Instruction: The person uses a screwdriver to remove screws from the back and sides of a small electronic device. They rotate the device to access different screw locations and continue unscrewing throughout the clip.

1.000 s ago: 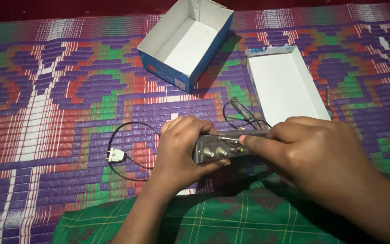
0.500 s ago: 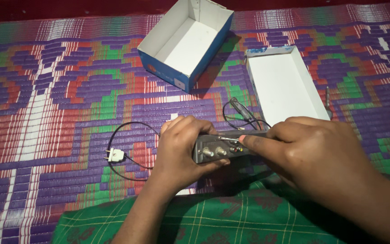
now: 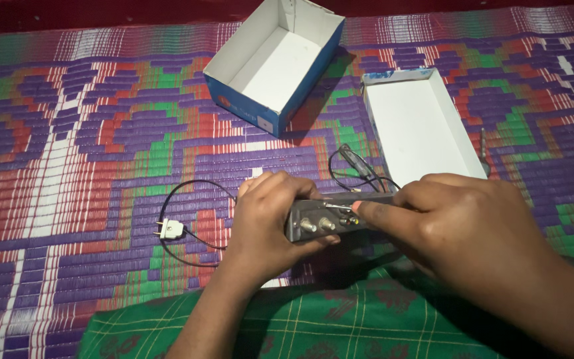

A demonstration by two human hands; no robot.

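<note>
My left hand (image 3: pixel 264 216) grips the left end of a small grey metal device (image 3: pixel 323 219) with round sockets on its face, held just above a woven mat. My right hand (image 3: pixel 456 223) holds the device's right end, its thumb and forefinger pinched at a socket near the middle. A thin black cable (image 3: pixel 187 193) runs from behind my left hand to a white two-pin plug (image 3: pixel 169 229) lying on the mat. More dark cable with a thin connector (image 3: pixel 357 163) lies just behind the device.
An open blue-and-white cardboard box (image 3: pixel 270 63) stands tilted at the back. Its white lid (image 3: pixel 420 126) lies open side up to the right. The mat (image 3: pixel 68 166) is patterned purple, red and green. Green checked cloth (image 3: pixel 327 319) covers my lap at the bottom.
</note>
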